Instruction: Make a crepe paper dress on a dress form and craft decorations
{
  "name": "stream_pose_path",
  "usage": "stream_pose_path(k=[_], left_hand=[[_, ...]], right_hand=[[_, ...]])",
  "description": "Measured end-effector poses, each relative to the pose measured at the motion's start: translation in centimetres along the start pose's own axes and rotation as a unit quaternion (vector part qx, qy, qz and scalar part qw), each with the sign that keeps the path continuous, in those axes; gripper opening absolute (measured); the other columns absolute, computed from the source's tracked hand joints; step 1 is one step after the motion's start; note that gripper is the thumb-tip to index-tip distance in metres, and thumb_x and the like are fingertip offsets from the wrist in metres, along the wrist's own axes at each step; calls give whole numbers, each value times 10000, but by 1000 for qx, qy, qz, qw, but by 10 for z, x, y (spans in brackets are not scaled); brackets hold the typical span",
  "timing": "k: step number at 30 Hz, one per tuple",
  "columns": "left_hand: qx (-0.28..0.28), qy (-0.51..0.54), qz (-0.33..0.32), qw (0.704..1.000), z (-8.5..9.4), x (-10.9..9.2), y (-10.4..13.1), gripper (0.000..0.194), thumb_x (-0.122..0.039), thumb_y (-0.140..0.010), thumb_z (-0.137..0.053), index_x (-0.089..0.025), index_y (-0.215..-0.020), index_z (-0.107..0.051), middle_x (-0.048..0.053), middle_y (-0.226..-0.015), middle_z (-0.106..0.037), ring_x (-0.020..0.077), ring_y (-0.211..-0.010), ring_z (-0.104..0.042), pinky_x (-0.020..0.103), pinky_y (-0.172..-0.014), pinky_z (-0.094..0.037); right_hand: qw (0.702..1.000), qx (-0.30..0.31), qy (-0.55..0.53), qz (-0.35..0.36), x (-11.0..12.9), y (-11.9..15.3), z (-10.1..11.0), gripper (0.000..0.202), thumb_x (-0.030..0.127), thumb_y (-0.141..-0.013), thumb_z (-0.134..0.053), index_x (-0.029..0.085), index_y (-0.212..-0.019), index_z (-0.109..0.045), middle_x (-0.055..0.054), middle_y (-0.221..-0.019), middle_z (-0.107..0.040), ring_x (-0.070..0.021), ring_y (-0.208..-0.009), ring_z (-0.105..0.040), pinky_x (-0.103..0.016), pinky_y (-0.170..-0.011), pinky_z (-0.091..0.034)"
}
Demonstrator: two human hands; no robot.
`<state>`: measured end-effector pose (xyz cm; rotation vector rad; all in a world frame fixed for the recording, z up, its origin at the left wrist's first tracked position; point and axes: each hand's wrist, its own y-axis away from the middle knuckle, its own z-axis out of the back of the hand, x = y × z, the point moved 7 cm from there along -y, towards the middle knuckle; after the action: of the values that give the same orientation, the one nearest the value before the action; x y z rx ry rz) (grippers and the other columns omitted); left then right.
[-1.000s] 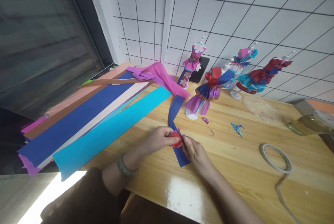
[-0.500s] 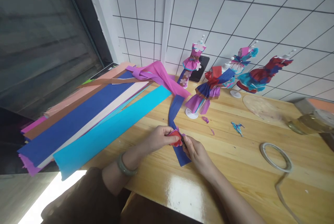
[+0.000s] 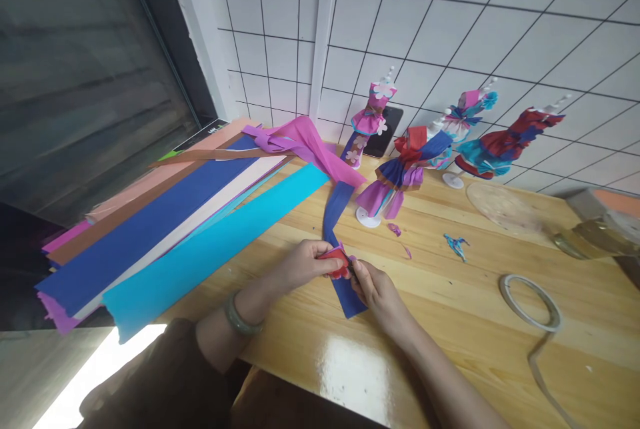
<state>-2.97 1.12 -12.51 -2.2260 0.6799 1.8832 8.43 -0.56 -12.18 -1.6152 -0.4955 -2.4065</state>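
My left hand [image 3: 303,265] pinches a small folded piece of red crepe paper [image 3: 336,259] with a purple edge showing. Close against it, my right hand [image 3: 376,287] is closed around what look like small dark scissors [image 3: 351,267], mostly covered by the fingers. The dark tips meet the right side of the red paper. Beneath both hands a strip of dark blue crepe paper [image 3: 350,299] lies on the wooden table [image 3: 450,362]. A magenta strip [image 3: 305,139] lies just beyond it.
Long crepe paper sheets, with a turquoise one [image 3: 225,242] nearest, spread across the left. Several small dress forms in paper outfits, including a red and blue one [image 3: 407,169], stand at the back near a phone [image 3: 387,132]. A tape roll [image 3: 505,289] and paper scraps [image 3: 456,247] lie right.
Both hands keep almost the same place and grip. The red paper has tilted slightly between them. The whole view has shifted a little.
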Motion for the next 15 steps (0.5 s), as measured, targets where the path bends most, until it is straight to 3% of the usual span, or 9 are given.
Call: stream_pose_path(k=[15], left_hand=[[-4,-14,-6,1000,0,-3,-1,232,-326,-719,-609,-102,-772,-631,69,-755,-668,136,-702,-588,239,-658,-435]], right_hand=[[1000,-7,1,4,-1,0,1,395,506,-877,-289,188,-684,-419,28,-583,-360,-102,-504,-311,-222,-452,-250]])
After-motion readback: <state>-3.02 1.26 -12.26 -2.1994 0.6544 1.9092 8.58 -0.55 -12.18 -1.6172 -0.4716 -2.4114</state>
